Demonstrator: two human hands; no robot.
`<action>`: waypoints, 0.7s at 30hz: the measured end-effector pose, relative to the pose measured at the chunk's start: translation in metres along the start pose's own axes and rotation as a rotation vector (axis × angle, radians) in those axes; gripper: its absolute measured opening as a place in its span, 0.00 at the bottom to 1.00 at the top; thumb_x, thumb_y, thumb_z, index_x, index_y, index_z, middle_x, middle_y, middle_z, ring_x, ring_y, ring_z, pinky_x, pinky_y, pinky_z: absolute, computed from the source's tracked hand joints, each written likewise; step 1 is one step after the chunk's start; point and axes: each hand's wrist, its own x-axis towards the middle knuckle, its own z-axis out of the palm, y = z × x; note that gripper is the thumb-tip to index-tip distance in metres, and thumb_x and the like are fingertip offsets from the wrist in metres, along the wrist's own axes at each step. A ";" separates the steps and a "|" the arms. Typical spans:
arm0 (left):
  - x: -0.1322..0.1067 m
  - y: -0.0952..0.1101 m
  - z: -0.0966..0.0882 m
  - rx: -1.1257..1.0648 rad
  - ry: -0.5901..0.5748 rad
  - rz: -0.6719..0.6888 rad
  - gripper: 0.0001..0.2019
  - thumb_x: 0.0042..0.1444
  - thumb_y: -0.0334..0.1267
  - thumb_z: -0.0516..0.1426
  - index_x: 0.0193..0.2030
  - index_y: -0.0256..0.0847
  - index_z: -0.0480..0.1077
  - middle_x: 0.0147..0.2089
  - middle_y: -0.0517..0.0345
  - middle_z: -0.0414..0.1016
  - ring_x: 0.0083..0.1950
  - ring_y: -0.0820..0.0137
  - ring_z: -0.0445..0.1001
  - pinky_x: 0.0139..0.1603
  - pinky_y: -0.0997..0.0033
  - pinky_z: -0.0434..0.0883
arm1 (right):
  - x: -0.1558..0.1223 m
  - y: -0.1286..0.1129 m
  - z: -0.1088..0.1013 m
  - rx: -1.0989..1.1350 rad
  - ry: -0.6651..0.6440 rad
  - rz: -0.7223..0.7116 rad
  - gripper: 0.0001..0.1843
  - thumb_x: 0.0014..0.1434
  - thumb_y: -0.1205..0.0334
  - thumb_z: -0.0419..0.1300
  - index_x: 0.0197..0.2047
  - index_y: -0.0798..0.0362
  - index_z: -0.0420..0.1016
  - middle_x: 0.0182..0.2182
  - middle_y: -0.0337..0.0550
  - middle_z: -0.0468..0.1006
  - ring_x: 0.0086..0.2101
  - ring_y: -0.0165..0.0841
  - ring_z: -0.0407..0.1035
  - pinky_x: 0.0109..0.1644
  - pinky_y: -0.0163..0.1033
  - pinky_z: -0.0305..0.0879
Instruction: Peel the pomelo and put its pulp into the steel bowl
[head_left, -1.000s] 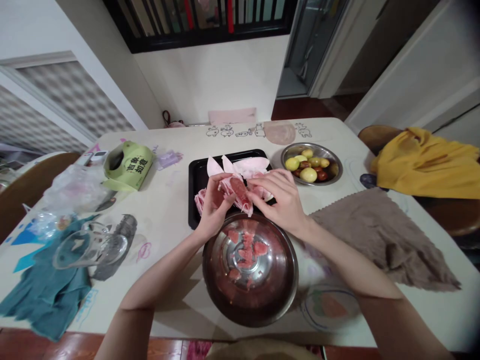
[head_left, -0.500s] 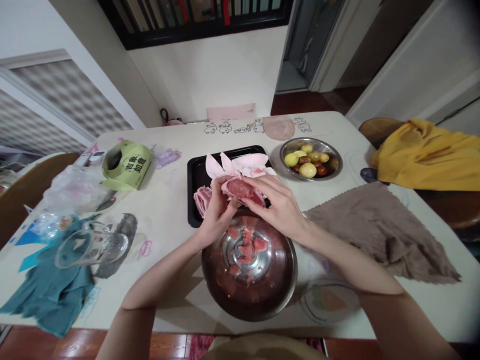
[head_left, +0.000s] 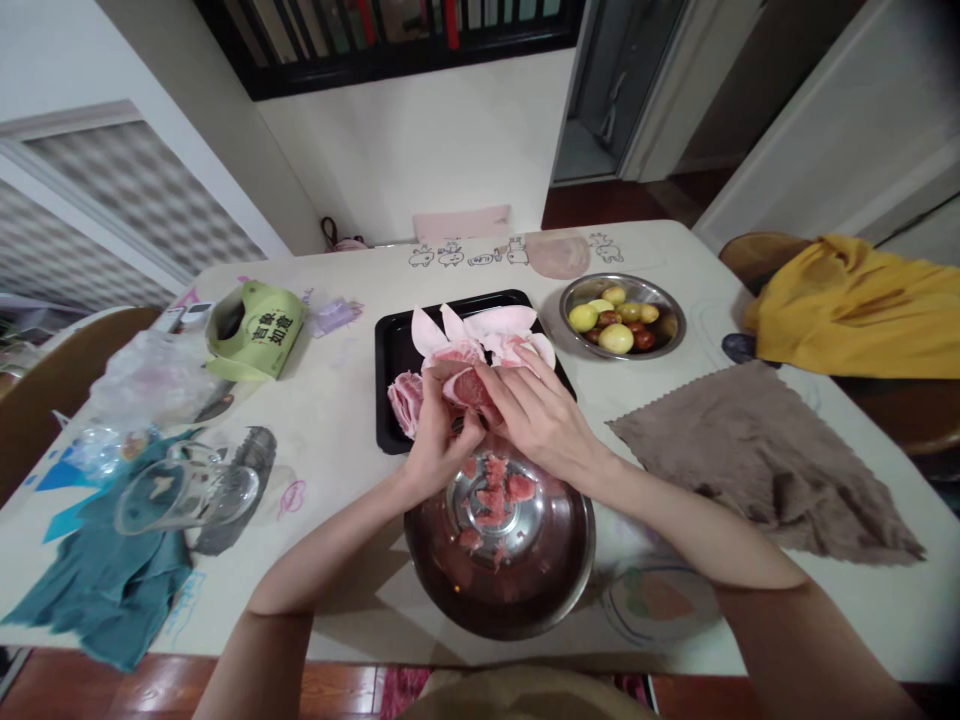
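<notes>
Between my hands is a pomelo segment (head_left: 465, 388) with red flesh, held just over the far rim of a large steel bowl (head_left: 499, 600). My left hand (head_left: 437, 432) is closed on its left side, thumb bent near the flesh. From the right, my right hand (head_left: 534, 408) grips it with curled fingers, partly covering it. Several torn pieces of red pomelo flesh (head_left: 493, 497) lie in the bowl. Behind my hands a black tray (head_left: 391, 400) carries pale pomelo peel (head_left: 501, 322) and another pomelo chunk (head_left: 406, 402) at its left.
A steel bowl of fruit (head_left: 679, 325) stands at the back right, near a brown cloth (head_left: 757, 455). On the left are a green paper container (head_left: 259, 330), a plastic bag (head_left: 154, 375), a glass pitcher (head_left: 169, 490) and a teal cloth (head_left: 124, 590). A clear lid (head_left: 660, 605) lies front right.
My hands have come slightly lower with the pomelo segment, and my right hand has turned so its fingers curl over it. More peel and flesh on the tray now shows.
</notes>
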 end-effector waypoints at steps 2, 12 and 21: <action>-0.001 -0.001 -0.001 -0.001 -0.022 -0.002 0.16 0.71 0.39 0.54 0.62 0.45 0.58 0.54 0.51 0.65 0.55 0.65 0.70 0.58 0.60 0.72 | 0.000 0.000 0.000 -0.012 0.028 -0.001 0.24 0.73 0.69 0.49 0.69 0.69 0.63 0.40 0.53 0.81 0.43 0.40 0.76 0.68 0.62 0.70; -0.004 0.001 -0.001 0.042 -0.053 -0.016 0.18 0.67 0.34 0.56 0.61 0.44 0.58 0.53 0.50 0.66 0.54 0.64 0.71 0.57 0.57 0.74 | 0.001 -0.006 -0.007 -0.010 -0.049 0.014 0.22 0.73 0.69 0.48 0.65 0.71 0.66 0.40 0.54 0.80 0.42 0.41 0.75 0.69 0.65 0.68; -0.004 0.000 0.001 0.024 -0.034 -0.008 0.18 0.67 0.35 0.56 0.61 0.44 0.58 0.53 0.50 0.65 0.55 0.64 0.69 0.59 0.56 0.72 | -0.001 -0.007 0.002 0.024 0.018 0.050 0.21 0.73 0.68 0.49 0.63 0.70 0.67 0.39 0.52 0.79 0.40 0.40 0.75 0.68 0.65 0.68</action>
